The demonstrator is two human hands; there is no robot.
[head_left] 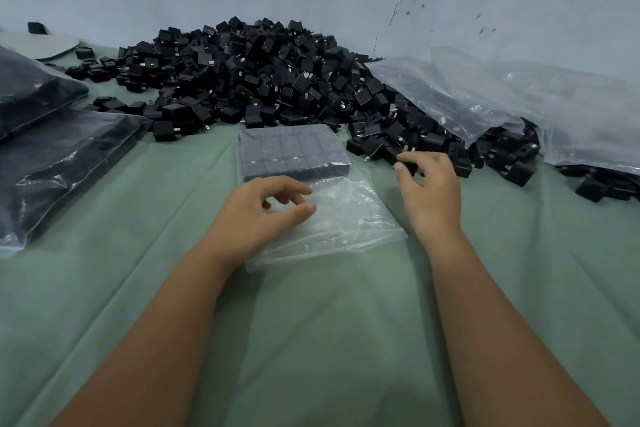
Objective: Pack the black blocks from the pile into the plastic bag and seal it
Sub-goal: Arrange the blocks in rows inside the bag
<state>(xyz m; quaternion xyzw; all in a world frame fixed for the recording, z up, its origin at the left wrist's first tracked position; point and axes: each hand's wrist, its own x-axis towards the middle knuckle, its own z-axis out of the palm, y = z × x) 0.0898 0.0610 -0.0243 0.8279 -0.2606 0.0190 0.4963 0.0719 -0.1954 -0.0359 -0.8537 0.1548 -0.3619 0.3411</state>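
We see a counter (311, 340) draped in creased pale green cloth, running back to a wall. Along its far edge sits a big pile of black blocks (249, 80), spilling toward the right edge. In the middle lies a clear plastic bag (332, 218), its far half filled with neat rows of blocks. At the left edge lie two packed bags (59, 163), overlapping. At the far right, loose clear bags (485, 97) drape over the pile. A grey disc (57, 45) rests in the far left corner.

Dim, cool, even light with soft shadows; glare on the plastic bag (332, 218); wide-angle bending toward the edges.
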